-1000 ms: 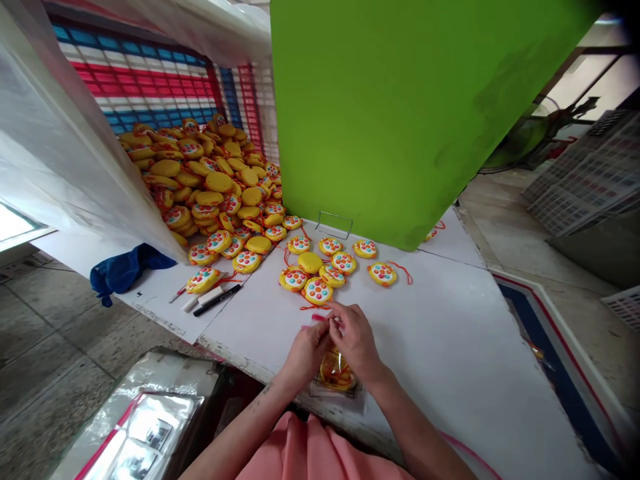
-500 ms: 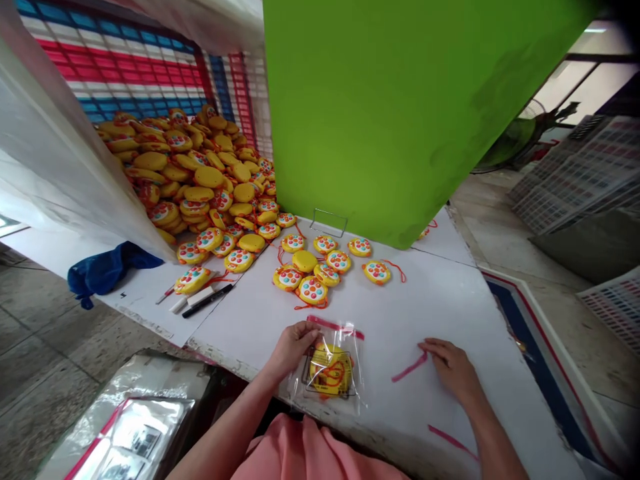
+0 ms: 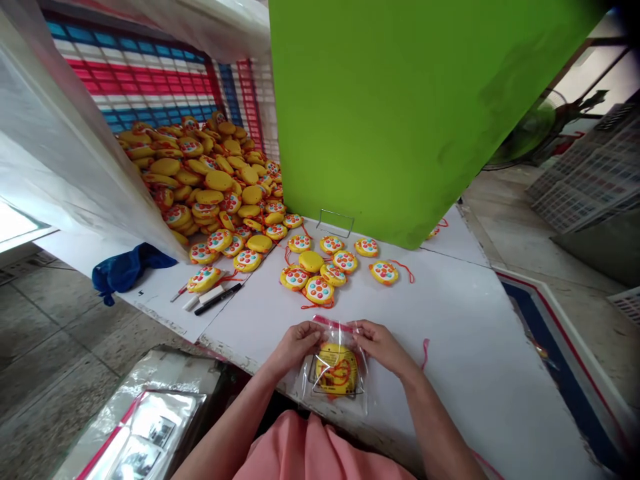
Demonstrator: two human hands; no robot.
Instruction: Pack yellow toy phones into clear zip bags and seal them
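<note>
A clear plastic bag [image 3: 306, 393] with a pink strip along its top edge lies at the front of the white table. Inside it is a yellow round toy [image 3: 336, 368] with a red cord, seen through printing on the bag. My left hand [image 3: 299, 343] pinches the bag's upper left corner. At the upper right corner, my right hand [image 3: 380, 343] has its thumb and fingers closed on the bag. Just beyond the bag lie several loose yellow toys with coloured dots, such as this toy [image 3: 319, 291] with a red cord.
A large heap of yellow toys [image 3: 219, 180] spills from a striped mesh crate [image 3: 145, 80] at the left. A green panel [image 3: 370, 120] stands behind the table. Pens [image 3: 218, 299] and a blue cloth [image 3: 131, 268] lie left. A pink strip [image 3: 425, 353] lies right of my hands.
My right hand has let go of a pink strip at the right and moved left onto the bag's upper right corner. My left hand still holds the bag. The view has shifted slightly.
</note>
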